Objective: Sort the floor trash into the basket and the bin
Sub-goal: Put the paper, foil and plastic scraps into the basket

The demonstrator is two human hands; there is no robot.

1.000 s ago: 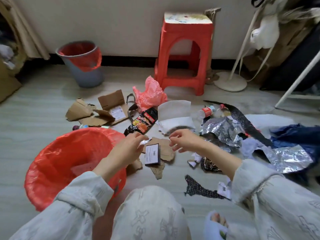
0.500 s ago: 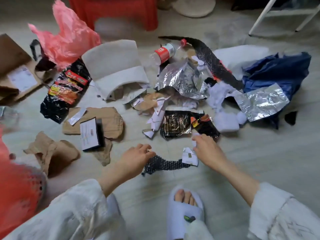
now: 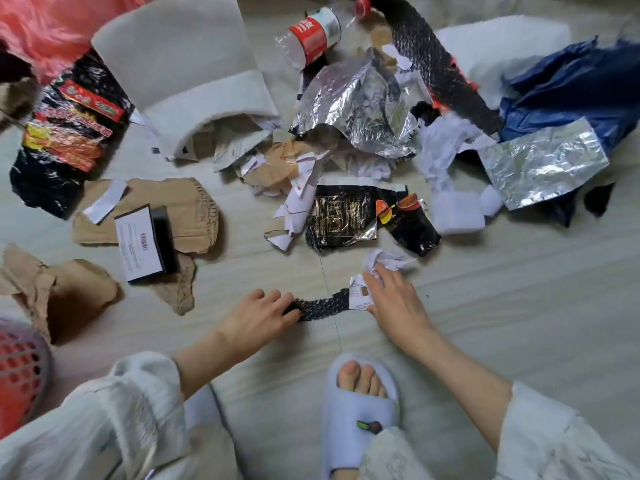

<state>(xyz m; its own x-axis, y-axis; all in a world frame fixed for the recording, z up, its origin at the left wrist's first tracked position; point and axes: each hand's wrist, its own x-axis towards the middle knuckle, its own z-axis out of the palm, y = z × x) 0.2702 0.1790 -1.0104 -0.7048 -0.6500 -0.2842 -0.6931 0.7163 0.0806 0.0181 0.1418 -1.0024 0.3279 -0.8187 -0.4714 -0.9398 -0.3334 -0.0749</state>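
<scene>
Trash lies scattered across the floor. A short black bubble-wrap strip [image 3: 322, 304] lies just in front of me. My left hand [image 3: 258, 318] reaches to its left end, fingertips touching it. My right hand [image 3: 396, 306] lies with fingers spread over a white paper scrap [image 3: 357, 293] at the strip's right end, and its fingertips reach a crumpled white paper ball [image 3: 384, 258]. The red mesh basket [image 3: 20, 370] with a grey rim shows at the lower left edge. The bin is out of view.
Torn cardboard [image 3: 180, 202], a small black box with a white label [image 3: 142, 245], a black noodle wrapper [image 3: 65, 133], foil sheets [image 3: 543, 164], a plastic bottle [image 3: 311, 32], a blue bag [image 3: 575, 84] and white foam [image 3: 187, 71] lie ahead. My slippered foot [image 3: 360, 403] is below.
The view tipped down from the room to the floor by my feet. Both hands moved from near the basket to the two ends of the black strip; the right hand now covers the white scrap.
</scene>
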